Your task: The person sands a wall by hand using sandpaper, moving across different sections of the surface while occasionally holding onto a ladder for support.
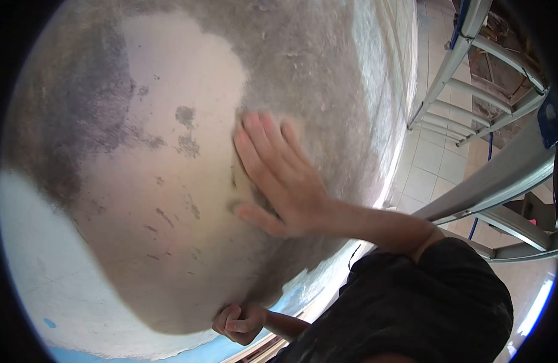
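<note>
My right hand [285, 172] lies flat against a large wall surface [327, 72], fingers stretched out and the thumb spread away from them. Its outline is slightly smeared by motion. A yellowish patch with a thin dark edge shows between thumb and forefinger. Under and around the hand the wall is grey-brown, and a smooth beige patch [182, 66] with dark smudges borders it on the left. Lower down, my left hand [239, 323] is curled closed close to the wall's lower edge; I cannot tell what is inside its fingers.
A metal ladder [466, 115] stands at the upper right over a tiled floor [427, 154]. Another broad metal rail [497, 175] crosses close behind my right arm. White and pale blue paint [49, 266] covers the wall at the lower left.
</note>
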Demonstrator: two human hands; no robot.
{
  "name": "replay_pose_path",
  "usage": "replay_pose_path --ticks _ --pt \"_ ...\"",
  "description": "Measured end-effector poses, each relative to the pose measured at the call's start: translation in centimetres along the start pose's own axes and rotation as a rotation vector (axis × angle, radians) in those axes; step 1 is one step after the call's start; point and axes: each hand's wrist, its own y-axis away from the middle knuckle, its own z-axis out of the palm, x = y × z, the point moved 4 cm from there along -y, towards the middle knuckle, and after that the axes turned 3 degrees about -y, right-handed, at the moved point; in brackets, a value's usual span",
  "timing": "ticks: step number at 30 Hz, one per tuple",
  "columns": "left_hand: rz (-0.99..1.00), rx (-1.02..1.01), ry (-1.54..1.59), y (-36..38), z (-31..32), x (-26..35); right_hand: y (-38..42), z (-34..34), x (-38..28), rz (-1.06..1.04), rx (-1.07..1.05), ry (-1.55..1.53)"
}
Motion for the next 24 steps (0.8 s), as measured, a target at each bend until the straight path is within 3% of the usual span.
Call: replay_pose_path --ticks 2,8,11,14,20,24 --pt "-0.006 -0.012 -0.008 0.0 0.0 0.1 -2.7 -0.7 0.3 -0.024 0.092 -0.007" --pt "-0.030 -0.007 -0.021 -0.2 0.6 0.7 3.9 2.2 -2.4 0.025 -0.036 -0.106" --pt "0.001 -0.021 -0.004 -0.4 0.4 0.7 1.2 1.5 -1.4 -0.110 -0.030 -0.068" --pt "-0.010 -0.021 -0.006 -0.1 0.3 0.7 -2.3 0.4 -1.9 -0.105 0.050 -0.099" --pt "-0.004 -0.013 0.012 -0.1 0.2 0.1 2.8 1.7 -2.3 -0.063 -0.073 -0.135" --pt "0.010 -0.019 0.014 -0.3 0.3 0.5 -0.6 0.8 -1.4 -0.122 -0.017 -0.060"
